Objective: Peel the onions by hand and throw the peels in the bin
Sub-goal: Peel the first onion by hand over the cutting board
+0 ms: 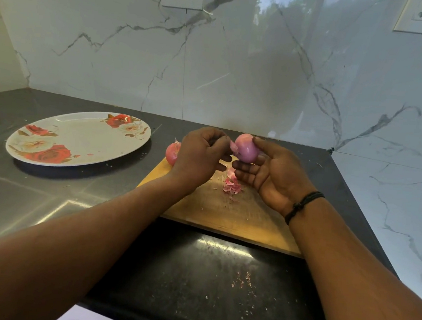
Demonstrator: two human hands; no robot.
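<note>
Plate (79, 139) left of board (225, 212) — onion (172, 154) on board.

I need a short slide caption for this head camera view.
Right hand holds an onion over the cutting board; left hand pulls its peel.

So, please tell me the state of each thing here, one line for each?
Onion in hand: mostly peeled, held up.
Second onion: skin on, lying on the board.
Peels: loose heap on the board.
Cutting board: flat on the counter.
Plate: holds no onions.
Left hand: pinches a peel strip.
Right hand: holds the onion.
</note>
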